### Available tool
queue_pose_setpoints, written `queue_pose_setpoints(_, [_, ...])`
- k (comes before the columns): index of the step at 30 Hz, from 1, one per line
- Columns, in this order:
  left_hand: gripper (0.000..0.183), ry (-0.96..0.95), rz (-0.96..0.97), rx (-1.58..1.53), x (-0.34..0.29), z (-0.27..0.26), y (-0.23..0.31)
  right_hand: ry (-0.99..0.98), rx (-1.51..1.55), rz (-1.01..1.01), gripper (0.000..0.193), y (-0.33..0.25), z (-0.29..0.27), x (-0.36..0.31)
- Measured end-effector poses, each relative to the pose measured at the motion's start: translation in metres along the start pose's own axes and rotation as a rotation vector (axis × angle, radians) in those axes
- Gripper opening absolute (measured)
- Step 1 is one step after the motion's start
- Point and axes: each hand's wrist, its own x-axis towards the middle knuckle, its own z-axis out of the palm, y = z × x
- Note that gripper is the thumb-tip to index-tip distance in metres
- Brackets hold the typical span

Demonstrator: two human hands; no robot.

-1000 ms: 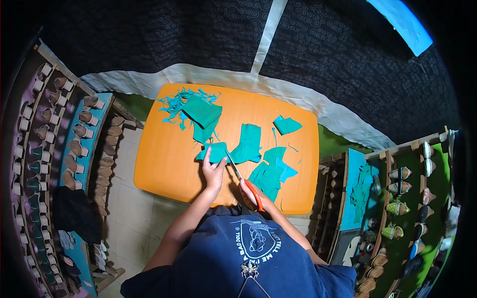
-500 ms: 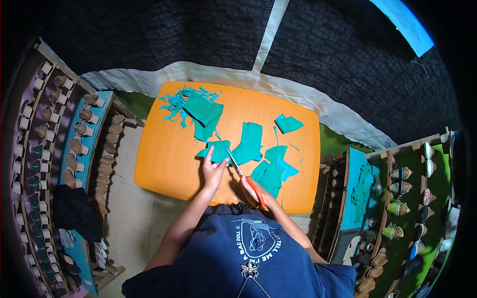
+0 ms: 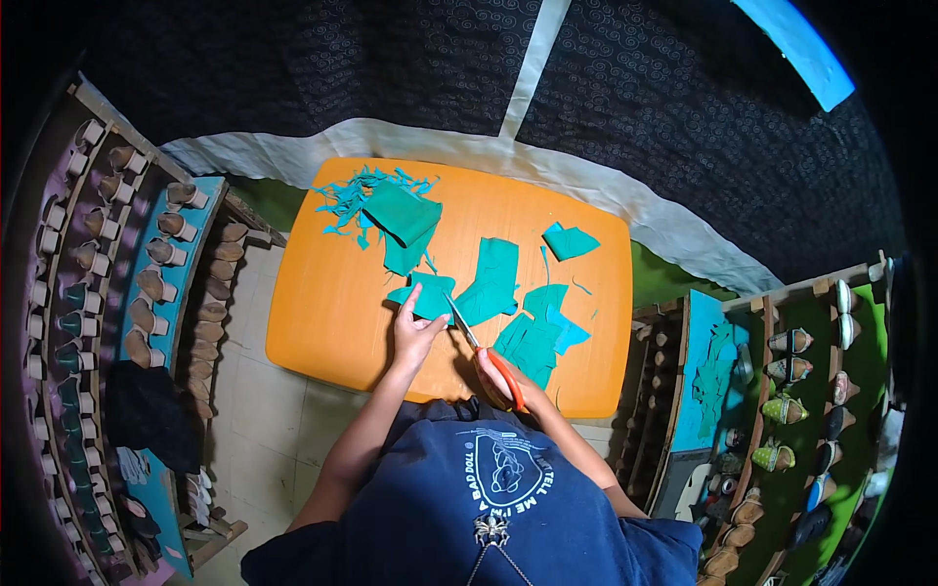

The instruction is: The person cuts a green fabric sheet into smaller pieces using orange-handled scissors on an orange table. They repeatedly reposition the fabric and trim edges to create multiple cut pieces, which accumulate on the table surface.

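Right now, your left grip (image 3: 414, 340) holds the green piece (image 3: 431, 295) by its near edge, thumb and fingers spread along it, while your right grip (image 3: 496, 379) is closed around the orange-handled scissors (image 3: 511, 376). From that right grip the blades point forward and left, their tips at the right-hand part of the piece; you cannot tell how far they are parted. Just beyond the blades and right of your left grip sits a boot-shaped green cutting (image 3: 498, 266). Ahead and slightly right of your right grip lie overlapping green cutouts (image 3: 528, 342), with a bright turquoise patch (image 3: 567, 332) at their right edge. Farther out on that side is a small folded scrap (image 3: 570, 241). Straight beyond your left grip rests a larger folded green sheet (image 3: 403, 217), and past it, to the left, a tangle of thin strips (image 3: 344, 200). The orange worktop (image 3: 322, 303) spreads beneath both grips. Well left of them stands a rack (image 3: 168, 256) carrying shoe forms.
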Motion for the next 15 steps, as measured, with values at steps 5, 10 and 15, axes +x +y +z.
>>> queue_pose_setpoints(5, [0.077,-0.053,-0.029,-0.039,-0.001,-0.001,0.001,-0.111,0.006,0.078,0.064,-0.012,-0.004,0.003])
queue_pose_setpoints(10, [0.077,-0.037,0.011,-0.019,0.000,0.003,0.007,-0.057,0.036,0.075,0.063,-0.014,-0.001,0.001])
queue_pose_setpoints(15, [0.076,-0.043,-0.014,0.015,-0.001,0.001,0.004,-0.102,0.127,0.067,0.060,-0.005,0.001,0.004])
